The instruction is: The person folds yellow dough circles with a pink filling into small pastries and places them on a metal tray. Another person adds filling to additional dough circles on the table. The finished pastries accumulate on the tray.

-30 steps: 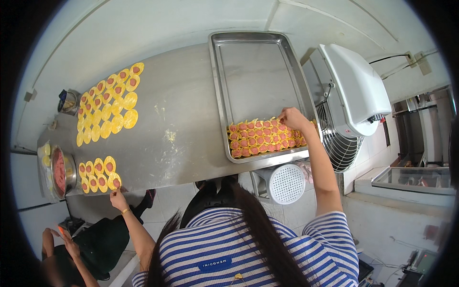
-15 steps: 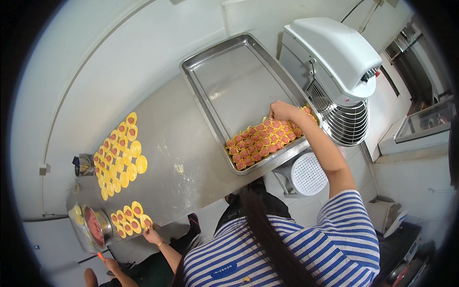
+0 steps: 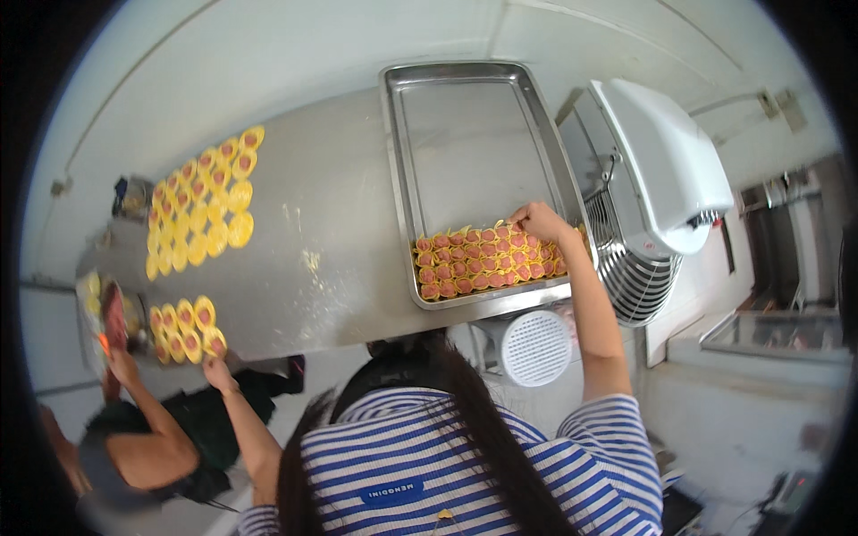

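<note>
My right hand (image 3: 542, 221) pinches at the far edge of the packed rows of dumplings (image 3: 487, 262), which are yellow-wrapped with pink meat showing on top. Its fingertips appear closed on one dumpling, mostly hidden by the fingers. The dumplings fill the near end of a large metal tray (image 3: 474, 147). Far to the left, my left hand (image 3: 217, 373) reaches to the table's near edge. There its fingers pinch the rim of a round yellow wrapper (image 3: 214, 342) with a lump of meat on it, the nearest of a small group.
More yellow wrappers (image 3: 201, 201), some topped with meat, lie on the metal table (image 3: 331, 205). A co-worker's hand (image 3: 122, 366) holds an orange-handled tool by a bowl of pink meat (image 3: 113, 313). A white mixer (image 3: 661, 170) stands right of the tray, a white stool (image 3: 536, 348) below.
The whole view has turned and shifted. Both my hands stay at the same spots, left at the wrapper, right at the dumplings. The co-worker's hand has come closer to the meat bowl.
</note>
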Demonstrator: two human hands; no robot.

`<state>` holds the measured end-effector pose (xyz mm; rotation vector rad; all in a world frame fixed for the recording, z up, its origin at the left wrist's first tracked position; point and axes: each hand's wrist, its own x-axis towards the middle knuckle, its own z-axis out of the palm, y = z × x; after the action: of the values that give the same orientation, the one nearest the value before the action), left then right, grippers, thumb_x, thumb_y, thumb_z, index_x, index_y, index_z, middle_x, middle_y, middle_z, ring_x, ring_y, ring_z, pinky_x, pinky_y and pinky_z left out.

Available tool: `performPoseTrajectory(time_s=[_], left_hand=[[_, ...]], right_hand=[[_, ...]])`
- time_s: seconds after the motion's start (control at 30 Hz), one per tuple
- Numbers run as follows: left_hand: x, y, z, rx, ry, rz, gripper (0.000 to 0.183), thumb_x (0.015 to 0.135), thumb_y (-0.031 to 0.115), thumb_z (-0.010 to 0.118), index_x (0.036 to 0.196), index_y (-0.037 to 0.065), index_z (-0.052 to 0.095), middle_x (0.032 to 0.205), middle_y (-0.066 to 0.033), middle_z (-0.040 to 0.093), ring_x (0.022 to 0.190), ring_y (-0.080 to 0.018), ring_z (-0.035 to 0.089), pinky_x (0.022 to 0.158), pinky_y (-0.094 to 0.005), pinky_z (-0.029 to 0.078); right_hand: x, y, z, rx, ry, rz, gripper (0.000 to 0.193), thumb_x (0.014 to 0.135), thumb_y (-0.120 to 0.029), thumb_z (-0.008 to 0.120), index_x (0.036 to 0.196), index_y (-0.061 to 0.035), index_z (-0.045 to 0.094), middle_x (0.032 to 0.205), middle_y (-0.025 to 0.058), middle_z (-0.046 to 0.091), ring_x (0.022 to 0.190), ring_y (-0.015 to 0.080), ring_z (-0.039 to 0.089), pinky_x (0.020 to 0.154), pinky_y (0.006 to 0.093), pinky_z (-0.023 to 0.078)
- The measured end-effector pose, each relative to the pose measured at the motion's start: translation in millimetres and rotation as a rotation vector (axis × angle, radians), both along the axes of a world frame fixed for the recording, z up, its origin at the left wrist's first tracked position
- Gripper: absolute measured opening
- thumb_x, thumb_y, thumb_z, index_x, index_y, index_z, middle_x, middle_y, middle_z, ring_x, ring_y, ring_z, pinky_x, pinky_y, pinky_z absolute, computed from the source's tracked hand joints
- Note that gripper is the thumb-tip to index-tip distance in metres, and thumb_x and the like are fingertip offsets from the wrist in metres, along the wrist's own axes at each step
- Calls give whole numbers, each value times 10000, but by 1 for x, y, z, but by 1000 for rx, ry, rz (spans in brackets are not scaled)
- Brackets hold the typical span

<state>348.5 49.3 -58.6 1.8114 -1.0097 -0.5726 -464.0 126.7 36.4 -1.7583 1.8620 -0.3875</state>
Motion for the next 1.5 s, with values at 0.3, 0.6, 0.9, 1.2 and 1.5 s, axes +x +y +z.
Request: performPoseTrajectory(time_s=[0.3,0.6,0.9,1.2,1.5], left_hand=[[18,-2,-28,159,64,142,261,805,180,654,997,5,657,840,-10,616,761,-116,545,716,-264,440],[3,-4,-11,190,55,229,247,853,193,619,987,-10,660,834,-19,638,737,-101,565,678,-251,448],[14,-10,-29,78,284,274,181,862,185,625,925,17,640,799,-2,614,682,-88,557,610,-227,437],[15,-9,-17,154,353,233,98,888,162,600,907,67,613,772,15,585,634,-41,537,548,-172,401],[14,-6,-15,139,388,231,154,889,164,603,985,45,618,778,15,590,653,-45,544,566,-174,417]], right_hand=[[11,4,20,160,8,-104,300,747,-19,545,984,-83,718,869,184,682,769,281,666,716,334,509],[14,5,18,211,65,-117,344,754,-22,536,1050,-95,695,902,216,666,839,327,666,768,352,507],[18,7,17,170,91,-244,325,741,-17,537,1017,-57,704,874,186,693,787,267,680,755,324,513],[19,-1,19,221,197,-205,259,708,-46,593,925,-71,732,835,195,682,763,318,664,726,349,519],[12,-8,11,207,97,-204,248,722,-40,565,902,-62,734,815,163,692,774,270,666,709,337,511]])
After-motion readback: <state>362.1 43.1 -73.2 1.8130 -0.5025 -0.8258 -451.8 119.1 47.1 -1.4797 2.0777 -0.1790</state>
